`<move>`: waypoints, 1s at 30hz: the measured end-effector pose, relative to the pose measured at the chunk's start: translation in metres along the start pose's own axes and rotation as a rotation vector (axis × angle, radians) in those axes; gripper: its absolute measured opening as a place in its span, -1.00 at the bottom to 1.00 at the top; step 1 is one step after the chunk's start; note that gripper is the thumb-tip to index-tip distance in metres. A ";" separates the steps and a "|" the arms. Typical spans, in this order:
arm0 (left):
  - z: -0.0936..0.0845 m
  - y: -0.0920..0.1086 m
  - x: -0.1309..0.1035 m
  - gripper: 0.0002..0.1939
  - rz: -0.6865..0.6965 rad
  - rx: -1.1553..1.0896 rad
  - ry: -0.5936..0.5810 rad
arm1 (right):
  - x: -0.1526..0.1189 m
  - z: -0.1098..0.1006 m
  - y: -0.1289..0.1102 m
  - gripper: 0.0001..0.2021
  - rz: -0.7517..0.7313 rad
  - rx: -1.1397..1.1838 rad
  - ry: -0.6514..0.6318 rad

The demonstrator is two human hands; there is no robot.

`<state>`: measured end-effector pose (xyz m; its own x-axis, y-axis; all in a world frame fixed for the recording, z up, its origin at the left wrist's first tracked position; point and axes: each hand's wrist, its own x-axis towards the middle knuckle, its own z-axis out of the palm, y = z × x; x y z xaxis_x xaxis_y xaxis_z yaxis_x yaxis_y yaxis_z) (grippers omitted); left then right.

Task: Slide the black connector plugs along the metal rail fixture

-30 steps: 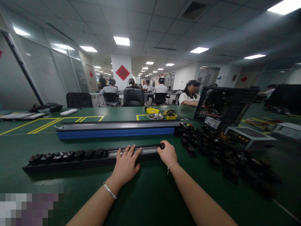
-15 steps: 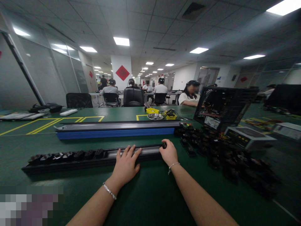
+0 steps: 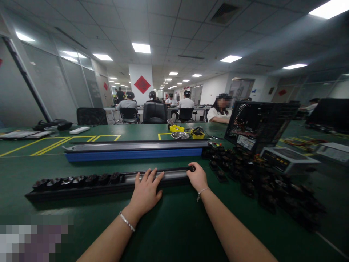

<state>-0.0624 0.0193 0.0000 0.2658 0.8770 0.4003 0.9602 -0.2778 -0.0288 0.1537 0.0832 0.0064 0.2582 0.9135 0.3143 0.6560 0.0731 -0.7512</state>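
A long black rail (image 3: 174, 175) lies across the green table, with a row of several black parts (image 3: 91, 179) seated in its left half. My left hand (image 3: 145, 191) rests on the middle of the rail, its fingers spread and holding nothing. At the rail's right end, my right hand (image 3: 197, 177) has thumb and fingers closed around a small round black part (image 3: 192, 168), mostly hidden by the fingers. Right of that hand lies a large heap of black parts (image 3: 280, 185).
Behind the rail lies a blue strip (image 3: 136, 155) with a grey rail (image 3: 141, 145). Farther back are a metal dish (image 3: 180, 135) and yellow trays (image 3: 176, 128). An open computer case (image 3: 259, 123) and a power supply (image 3: 289, 159) stand right. A person (image 3: 219, 109) sits beyond.
My right hand has shifted slightly to the right with the small round part. My left hand stays in place on the rail.
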 end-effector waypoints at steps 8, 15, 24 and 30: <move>0.001 0.000 -0.001 -0.42 0.006 -0.002 0.005 | 0.001 -0.005 0.000 -0.75 0.029 -0.001 -0.014; -0.003 0.002 0.000 -0.42 -0.004 0.010 0.000 | 0.004 -0.009 0.004 -0.74 0.058 -0.032 -0.009; -0.002 0.001 0.000 -0.41 -0.002 0.009 0.004 | 0.024 -0.043 0.036 -0.71 0.208 -0.265 0.008; -0.003 0.001 0.000 -0.42 -0.008 0.008 -0.004 | 0.033 -0.057 0.058 -0.69 0.244 -0.347 -0.020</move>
<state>-0.0617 0.0176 0.0021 0.2579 0.8809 0.3969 0.9631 -0.2672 -0.0328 0.2408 0.0946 0.0064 0.4240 0.8952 0.1375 0.7782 -0.2824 -0.5609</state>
